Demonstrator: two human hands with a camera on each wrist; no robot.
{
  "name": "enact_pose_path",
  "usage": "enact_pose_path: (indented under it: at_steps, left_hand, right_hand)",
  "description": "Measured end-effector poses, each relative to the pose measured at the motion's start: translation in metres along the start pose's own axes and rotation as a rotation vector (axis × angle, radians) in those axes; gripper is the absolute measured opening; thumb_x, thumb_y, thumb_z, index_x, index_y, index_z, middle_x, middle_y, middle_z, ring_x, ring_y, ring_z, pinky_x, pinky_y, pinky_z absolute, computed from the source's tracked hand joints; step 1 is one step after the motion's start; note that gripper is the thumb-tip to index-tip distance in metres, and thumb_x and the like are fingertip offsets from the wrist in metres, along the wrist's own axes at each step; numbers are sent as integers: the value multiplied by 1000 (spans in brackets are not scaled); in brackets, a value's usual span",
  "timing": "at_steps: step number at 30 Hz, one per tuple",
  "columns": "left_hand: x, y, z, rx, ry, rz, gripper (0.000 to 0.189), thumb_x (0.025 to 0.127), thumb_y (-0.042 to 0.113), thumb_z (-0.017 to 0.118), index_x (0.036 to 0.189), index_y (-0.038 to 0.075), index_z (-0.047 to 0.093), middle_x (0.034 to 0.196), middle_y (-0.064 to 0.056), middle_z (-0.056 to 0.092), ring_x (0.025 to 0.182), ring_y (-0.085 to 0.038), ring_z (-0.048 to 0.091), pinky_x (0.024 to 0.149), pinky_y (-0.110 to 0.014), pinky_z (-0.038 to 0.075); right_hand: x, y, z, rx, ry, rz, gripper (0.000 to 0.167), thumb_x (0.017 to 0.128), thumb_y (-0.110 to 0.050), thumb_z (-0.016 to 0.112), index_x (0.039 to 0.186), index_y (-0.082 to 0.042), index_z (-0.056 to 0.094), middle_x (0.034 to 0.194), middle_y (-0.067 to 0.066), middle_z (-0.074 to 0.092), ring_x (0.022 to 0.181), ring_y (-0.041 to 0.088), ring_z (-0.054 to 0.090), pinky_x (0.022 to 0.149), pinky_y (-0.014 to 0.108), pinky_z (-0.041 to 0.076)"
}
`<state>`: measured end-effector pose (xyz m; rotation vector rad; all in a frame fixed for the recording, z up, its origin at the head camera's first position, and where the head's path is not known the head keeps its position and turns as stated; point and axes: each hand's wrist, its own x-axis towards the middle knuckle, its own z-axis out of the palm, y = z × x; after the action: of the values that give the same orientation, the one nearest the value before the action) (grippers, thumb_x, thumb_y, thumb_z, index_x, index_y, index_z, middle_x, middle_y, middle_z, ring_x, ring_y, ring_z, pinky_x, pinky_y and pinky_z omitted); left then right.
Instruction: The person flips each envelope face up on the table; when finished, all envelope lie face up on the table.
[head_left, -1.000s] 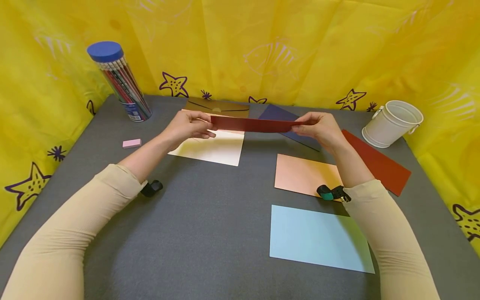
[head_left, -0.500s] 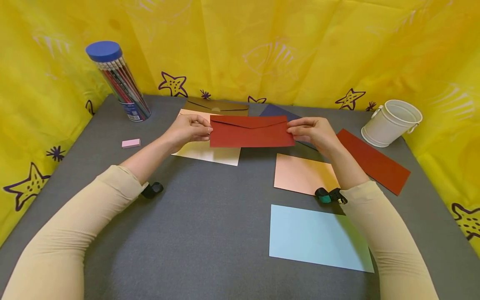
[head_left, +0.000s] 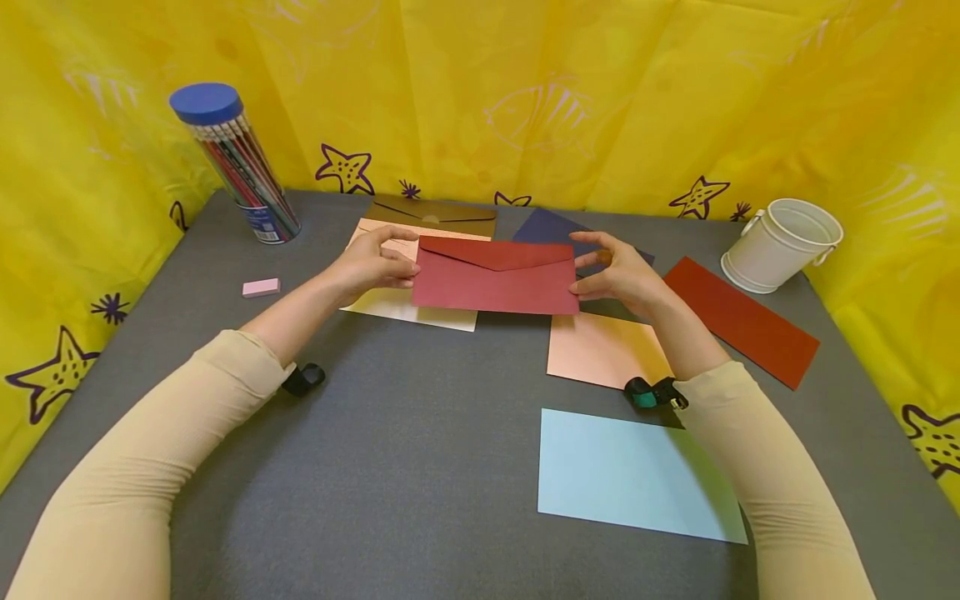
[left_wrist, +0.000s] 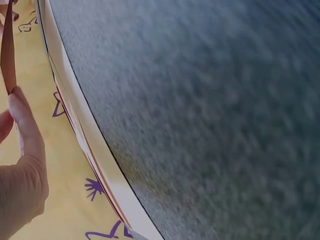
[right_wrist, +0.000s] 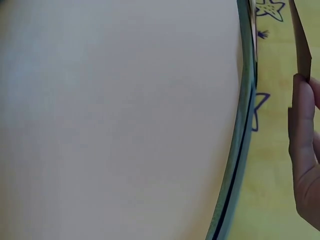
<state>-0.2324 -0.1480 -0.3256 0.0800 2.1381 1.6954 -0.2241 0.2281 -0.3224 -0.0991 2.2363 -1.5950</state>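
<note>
A red envelope (head_left: 495, 287) with a pointed flap along its top is held up over the far middle of the table, tilted toward the head camera. My left hand (head_left: 375, 267) pinches its left edge between thumb and fingers. At the right edge, my right hand (head_left: 615, 275) holds it with the thumb near the lower corner and the fingers spread above. Both wrist views show the envelope nearly edge-on, a thin strip (left_wrist: 7, 55) by the left hand and another (right_wrist: 301, 45) by the right. Part of the pale envelopes (head_left: 442, 318) behind is hidden by it.
A brown envelope (head_left: 457, 215) and a navy envelope (head_left: 547, 227) lie at the back. Peach (head_left: 607, 350), light blue (head_left: 630, 475) and red (head_left: 742, 321) rectangles lie at right. A pencil tub (head_left: 247, 175), pink eraser (head_left: 261, 287) and white bucket (head_left: 780, 246) stand around the sides.
The red envelope has turned from nearly edge-on to showing its flap side, and has come down slightly toward the viewer. The right hand's fingers have spread and shifted left.
</note>
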Motion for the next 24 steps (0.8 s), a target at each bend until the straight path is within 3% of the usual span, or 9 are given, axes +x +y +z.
enact_pose_path:
  at_steps: [4, 7, 12, 16, 24]
  left_hand:
    - [0, -2, -7, 39, -61, -8, 62, 94, -4, 58, 149, 4, 32, 81, 2, 67, 74, -6, 67, 72, -24, 61]
    - [-1, -1, -14, 60, -71, -20, 58, 95, -2, 59, 146, 2, 33, 83, 2, 67, 75, -7, 67, 72, -25, 61]
    - [-4, 1, -24, 108, -21, -79, 48, 96, 8, 62, 137, -4, 41, 84, 5, 68, 72, -5, 68, 71, -25, 61]
    - [-9, 2, -31, 202, 33, -139, 41, 97, 16, 62, 129, -7, 50, 83, 3, 62, 64, -4, 66, 67, -23, 61]
    - [-17, 0, -50, 265, 56, -207, 33, 97, 10, 61, 119, -13, 54, 78, 1, 59, 62, -6, 63, 63, -24, 60]
  right_hand:
    - [0, -1, 4, -30, -18, 3, 77, 83, 7, 71, 150, -15, 38, 115, 10, 53, 81, 13, 70, 79, 33, 62]
    - [-1, -3, 10, -28, -30, 5, 78, 83, 6, 71, 149, -15, 38, 105, 7, 55, 79, 14, 70, 79, 35, 62]
    - [-1, -8, 25, -21, -55, 1, 78, 83, 7, 72, 149, -16, 37, 97, 4, 57, 75, 15, 71, 77, 37, 62]
    - [-1, -11, 42, 6, -70, 3, 77, 83, 9, 71, 148, -14, 38, 99, 7, 58, 74, 16, 71, 76, 39, 62]
    - [-5, -14, 77, 61, -152, 43, 76, 87, 11, 63, 153, -8, 31, 113, 18, 58, 79, 15, 71, 79, 33, 62]
